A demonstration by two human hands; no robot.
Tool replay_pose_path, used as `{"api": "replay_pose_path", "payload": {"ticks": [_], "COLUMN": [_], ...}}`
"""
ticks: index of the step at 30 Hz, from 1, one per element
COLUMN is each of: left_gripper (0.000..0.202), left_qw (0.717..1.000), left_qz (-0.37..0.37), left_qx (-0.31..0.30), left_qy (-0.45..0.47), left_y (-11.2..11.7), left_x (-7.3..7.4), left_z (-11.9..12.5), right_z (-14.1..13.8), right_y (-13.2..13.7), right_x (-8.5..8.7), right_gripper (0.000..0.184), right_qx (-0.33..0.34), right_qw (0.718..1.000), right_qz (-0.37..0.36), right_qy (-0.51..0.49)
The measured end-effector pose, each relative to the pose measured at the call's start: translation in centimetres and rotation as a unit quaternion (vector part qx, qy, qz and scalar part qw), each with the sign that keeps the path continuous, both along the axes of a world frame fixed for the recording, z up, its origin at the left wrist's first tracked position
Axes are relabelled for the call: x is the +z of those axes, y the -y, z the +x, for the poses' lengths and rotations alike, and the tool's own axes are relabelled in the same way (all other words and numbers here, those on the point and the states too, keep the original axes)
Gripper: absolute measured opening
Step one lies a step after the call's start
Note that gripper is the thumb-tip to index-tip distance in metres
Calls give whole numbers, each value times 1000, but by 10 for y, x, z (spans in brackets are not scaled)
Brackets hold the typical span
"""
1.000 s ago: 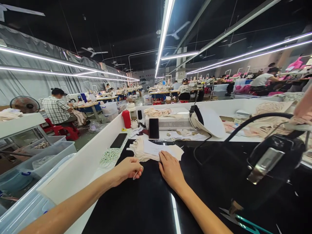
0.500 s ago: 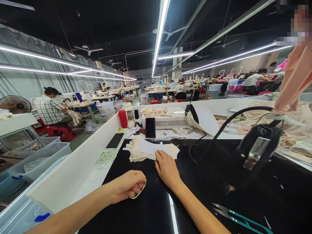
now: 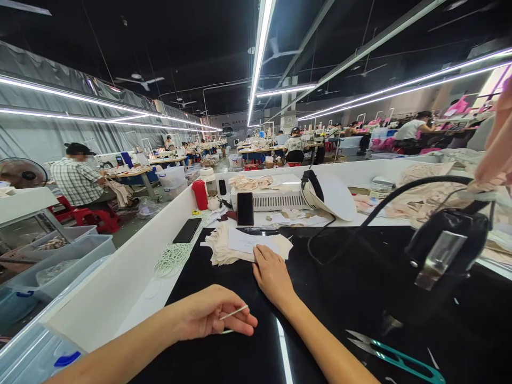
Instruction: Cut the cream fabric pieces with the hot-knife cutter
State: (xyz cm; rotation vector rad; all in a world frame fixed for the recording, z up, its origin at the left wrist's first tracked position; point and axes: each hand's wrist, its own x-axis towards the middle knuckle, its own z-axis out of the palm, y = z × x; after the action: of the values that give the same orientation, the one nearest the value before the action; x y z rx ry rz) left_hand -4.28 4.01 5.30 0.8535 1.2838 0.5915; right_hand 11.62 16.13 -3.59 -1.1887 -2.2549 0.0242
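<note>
A pale green elastic cord (image 3: 235,312) runs through the bent fingers of my left hand (image 3: 212,316), raised over the black tabletop (image 3: 224,362). A short loop of it hangs below the fingers. Ahead lies a stack of cream fabric pieces (image 3: 216,246) with a printed paper slip (image 3: 241,240) on top. My right hand (image 3: 274,274) has its fingers closed over the stack's near edge, touching the slip. Left of the stack lies a tangled heap of the same pale green cord (image 3: 172,260).
Thread snips (image 3: 396,354) lie at the front right. Beyond the stack are a propped phone (image 3: 245,209), a white vented box (image 3: 272,200) and a white visor (image 3: 330,197). Another person's hand (image 3: 498,144) holds a dark corded device (image 3: 444,250) at right. A dark phone (image 3: 187,231) lies left.
My left hand has moved slightly right and its fingers have loosened, showing more cord. My right hand stays on the stack. The other person's hand and the dark device have shifted right.
</note>
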Motion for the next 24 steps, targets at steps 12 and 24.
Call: {"api": "replay_pose_path", "payload": {"ticks": [12,24], "left_gripper": [68,54], "left_qw": [896,723], "left_qz": [313,403], "left_qx": [-202,-322], "left_qy": [-240,-459], "left_y": [-35,-170], "left_x": [9,7], "left_z": [-8,-5], "right_z": [-2,-3], "right_y": [2,3], "right_x": [7,7], "right_gripper": [49,50], "right_qx": [-3,-3], "right_qw": [999,997], "right_qz": [-29,-43], "right_qy": [-13,-57]}}
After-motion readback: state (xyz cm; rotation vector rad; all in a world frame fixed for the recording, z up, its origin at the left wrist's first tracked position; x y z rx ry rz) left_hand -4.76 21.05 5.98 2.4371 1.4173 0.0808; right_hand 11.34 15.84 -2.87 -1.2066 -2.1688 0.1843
